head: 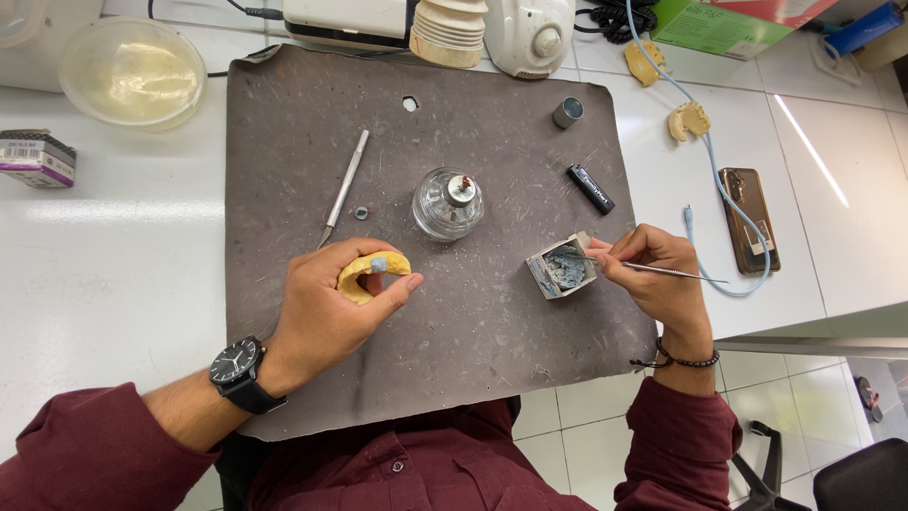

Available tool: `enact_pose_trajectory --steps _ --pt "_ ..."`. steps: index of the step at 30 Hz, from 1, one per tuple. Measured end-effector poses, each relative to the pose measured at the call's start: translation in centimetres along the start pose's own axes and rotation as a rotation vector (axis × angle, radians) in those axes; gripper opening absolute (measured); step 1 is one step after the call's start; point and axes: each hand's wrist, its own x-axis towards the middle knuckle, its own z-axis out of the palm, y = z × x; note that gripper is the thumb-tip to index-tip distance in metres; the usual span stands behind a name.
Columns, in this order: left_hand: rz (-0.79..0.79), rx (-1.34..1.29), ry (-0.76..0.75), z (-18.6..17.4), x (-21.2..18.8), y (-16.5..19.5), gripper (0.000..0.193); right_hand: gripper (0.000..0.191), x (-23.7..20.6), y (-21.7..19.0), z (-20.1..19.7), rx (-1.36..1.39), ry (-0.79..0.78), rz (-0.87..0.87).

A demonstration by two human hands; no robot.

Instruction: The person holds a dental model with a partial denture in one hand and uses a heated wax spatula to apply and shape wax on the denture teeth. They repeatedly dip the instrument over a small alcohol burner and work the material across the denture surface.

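— Head view, from where you stand: what's in his hands?

— The left hand (326, 308) is curled around one yellow cast (373, 272), a horseshoe-shaped dental model with a grey-blue patch on top, held just above the grey mat (473, 322). The right hand (653, 274) pinches one thin metal tool (662, 271), its tip dipped in a small open box (562, 268) of grey-blue wax. The box sits on the mat, just beside the right hand.

— So both hands are closed on something?

— Yes, each is gripping its one thing.

— What else is on the mat?

— One glass burner (448, 202) in the middle, one knife (344, 186) to its left with one small ring (360, 213) beside it, one black lighter (590, 188) and one little metal cup (567, 112) toward the far right corner.

— And off the mat?

— Two more yellow casts (689, 120) lie on the white table (123, 265) to the right, near one phone (748, 220) with a pale blue cable (711, 161) looping over it. On the left stand one clear bowl (131, 71) and one small carton (36, 157). One watch (236, 366) is on the left wrist, one bead bracelet (688, 361) on the right.
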Motion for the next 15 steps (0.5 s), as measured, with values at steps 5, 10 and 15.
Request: enact_pose_trajectory --steps 5,10,15 --pt "-0.008 -0.013 0.002 -0.2 -0.2 0.1 0.02 0.021 0.1 -0.3 0.0 -0.062 0.002 0.01" --pt "-0.01 -0.03 0.021 -0.4 -0.2 0.1 0.024 0.02 0.1 -3.7 -0.4 -0.224 -0.003 -0.14" --pt "-0.066 -0.04 0.017 -0.4 -0.3 -0.2 0.025 0.014 0.2 -8.5 3.4 0.118 0.105 -0.216"
